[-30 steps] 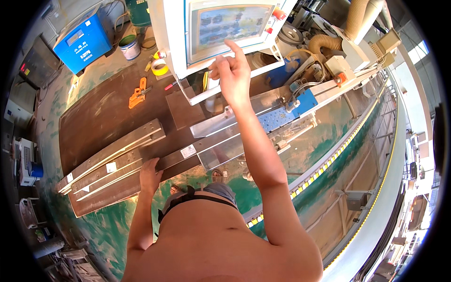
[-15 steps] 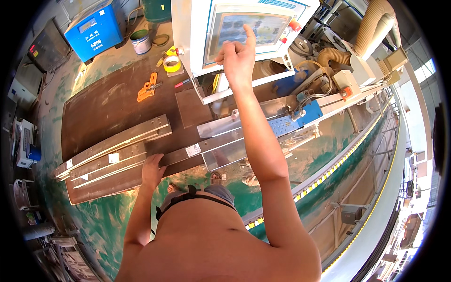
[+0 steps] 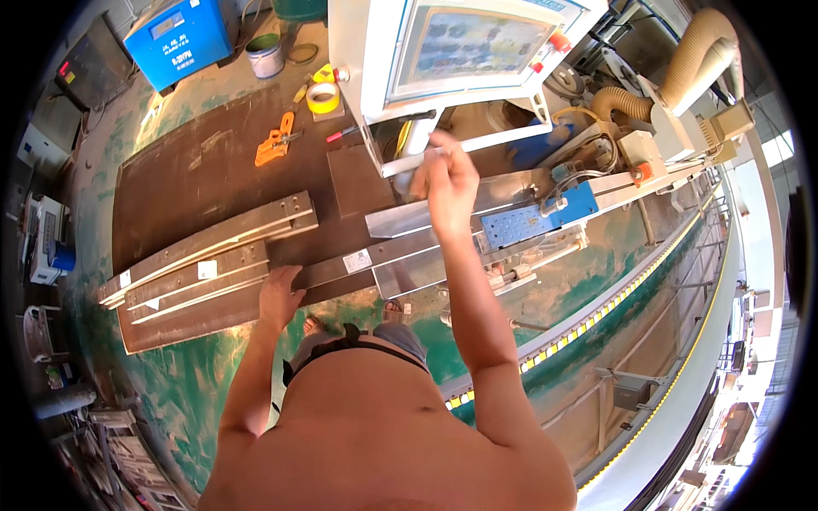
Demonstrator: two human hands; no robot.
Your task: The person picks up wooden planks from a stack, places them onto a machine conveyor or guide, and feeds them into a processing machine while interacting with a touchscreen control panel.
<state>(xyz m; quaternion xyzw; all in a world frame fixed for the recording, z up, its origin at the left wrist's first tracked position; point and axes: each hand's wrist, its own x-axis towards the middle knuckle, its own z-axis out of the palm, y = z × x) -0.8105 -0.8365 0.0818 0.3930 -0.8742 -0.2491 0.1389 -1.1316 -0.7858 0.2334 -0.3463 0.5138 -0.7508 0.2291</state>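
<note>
**Steel under my left palm, my right hand raised at the panel**

Steel rails lie side by side on the dark counter (image 3: 213, 170), and my left hand (image 3: 279, 294) rests flat on the near end of the long metal rail (image 3: 213, 277), fingers spread and pressing down rather than gripping. Off to the left of that hand the rails run out in a stack toward the counter's far corner. Just to its right, a narrower strip with a white label (image 3: 357, 261) runs on toward the machine.

My right hand (image 3: 447, 180) is up in front of me, loosely curled with the fingers half folded; it holds nothing that I can make out, though it is blurred. Directly beyond it stands the white control cabinet with its screen (image 3: 469, 43), and a thin grey handle bar (image 3: 460, 145) crosses just behind my knuckles. To the right of this hand sits a blue perforated block (image 3: 537, 217) on the machine's rail, with a tan ribbed hose (image 3: 682, 60) farther right and above.

Beyond my left hand, well apart, lie an orange tool (image 3: 274, 143), a roll of yellow tape (image 3: 323, 96) and a small paint tin (image 3: 265, 55). A blue box (image 3: 179, 38) stands farther off on the green floor (image 3: 196, 383).
</note>
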